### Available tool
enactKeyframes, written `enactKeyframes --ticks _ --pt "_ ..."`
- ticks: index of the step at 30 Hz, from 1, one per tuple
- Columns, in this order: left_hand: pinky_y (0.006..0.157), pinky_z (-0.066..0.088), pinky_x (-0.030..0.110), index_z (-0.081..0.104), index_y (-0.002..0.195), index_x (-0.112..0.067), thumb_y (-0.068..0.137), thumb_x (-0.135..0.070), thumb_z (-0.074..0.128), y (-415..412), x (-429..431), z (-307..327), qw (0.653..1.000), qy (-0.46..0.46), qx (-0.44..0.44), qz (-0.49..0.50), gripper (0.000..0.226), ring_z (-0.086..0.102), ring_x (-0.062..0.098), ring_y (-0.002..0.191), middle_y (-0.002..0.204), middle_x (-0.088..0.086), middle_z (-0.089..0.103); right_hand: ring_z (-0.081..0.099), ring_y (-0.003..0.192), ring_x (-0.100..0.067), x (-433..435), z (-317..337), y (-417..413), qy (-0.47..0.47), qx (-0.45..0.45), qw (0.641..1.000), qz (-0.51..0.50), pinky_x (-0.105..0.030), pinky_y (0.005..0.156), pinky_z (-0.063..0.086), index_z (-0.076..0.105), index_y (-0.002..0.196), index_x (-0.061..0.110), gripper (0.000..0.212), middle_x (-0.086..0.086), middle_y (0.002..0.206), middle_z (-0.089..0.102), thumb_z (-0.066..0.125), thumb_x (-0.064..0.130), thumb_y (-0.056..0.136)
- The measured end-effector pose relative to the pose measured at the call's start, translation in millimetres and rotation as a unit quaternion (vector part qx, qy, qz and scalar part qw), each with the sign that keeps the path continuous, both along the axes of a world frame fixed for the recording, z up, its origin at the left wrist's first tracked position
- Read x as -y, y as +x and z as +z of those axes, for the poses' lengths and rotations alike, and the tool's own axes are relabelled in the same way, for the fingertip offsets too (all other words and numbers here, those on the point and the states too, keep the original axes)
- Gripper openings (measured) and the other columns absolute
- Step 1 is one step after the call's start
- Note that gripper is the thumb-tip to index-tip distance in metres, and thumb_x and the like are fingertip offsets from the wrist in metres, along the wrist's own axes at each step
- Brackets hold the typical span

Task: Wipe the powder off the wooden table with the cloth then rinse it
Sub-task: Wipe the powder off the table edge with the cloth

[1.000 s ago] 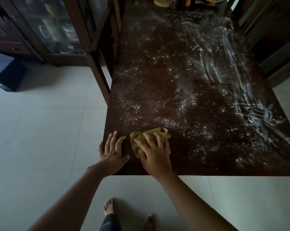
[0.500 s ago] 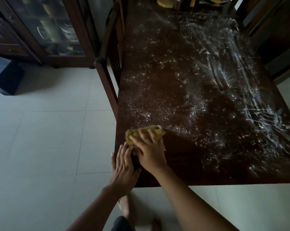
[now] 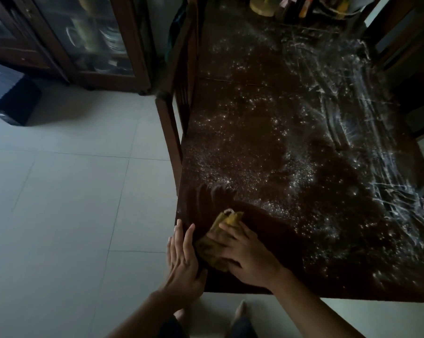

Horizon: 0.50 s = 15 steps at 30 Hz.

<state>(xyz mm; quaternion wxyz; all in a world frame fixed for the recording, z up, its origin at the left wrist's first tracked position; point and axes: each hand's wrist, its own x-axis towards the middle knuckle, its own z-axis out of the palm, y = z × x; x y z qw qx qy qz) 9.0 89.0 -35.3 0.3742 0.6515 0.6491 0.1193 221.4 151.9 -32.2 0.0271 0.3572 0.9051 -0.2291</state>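
Note:
A dark wooden table (image 3: 286, 242) fills the right half of the head view, dusted with white powder (image 3: 267, 172) in specks across the middle and smeared streaks on the right. My right hand (image 3: 247, 257) presses a crumpled yellow cloth (image 3: 218, 237) flat onto the near left corner of the table. My left hand (image 3: 181, 257) is held with straight fingers along the table's left edge, right beside the cloth. The wood around the cloth looks dark and free of powder.
A wooden chair (image 3: 176, 98) stands against the table's left side. A glass-fronted cabinet (image 3: 84, 40) with dishes is at the back left, a dark box (image 3: 8, 93) on the pale tiled floor. Bottles and a basket (image 3: 311, 8) crowd the far table end. My feet show below.
The cloth and my right hand have slid left to the table's near left corner, leaving a powder-free patch. My left hand moved from flat on the tabletop to the table's left edge.

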Motion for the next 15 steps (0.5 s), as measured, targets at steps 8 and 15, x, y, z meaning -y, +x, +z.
enactKeyframes --ticks 8,15 --pt "0.118 0.006 0.061 -0.011 0.154 -0.024 0.07 -0.026 0.071 3.0 -0.3 -1.5 0.998 0.04 0.038 0.043 0.118 -0.019 0.026 0.149 0.162 0.008 -0.02 0.012 0.153 -0.019 -43.5 -4.4 -67.1 0.031 -0.024 0.989 -0.144 -0.055 0.121 0.003 0.041 0.146 0.045 0.046 0.018 0.158 0.032 0.038 0.038 0.101" --pt "0.12 0.003 0.05 -0.015 0.151 -0.031 0.061 -0.024 0.077 11.1 -0.8 3.6 0.977 0.023 0.085 0.194 0.129 -0.027 0.014 0.146 0.158 -0.008 -0.027 0.023 0.15 -0.022 -72.2 -10.1 -72.8 0.026 -0.02 0.997 0.064 -0.059 0.119 0.015 0.043 0.143 0.045 0.046 0.014 0.158 0.034 0.035 0.04 0.099"
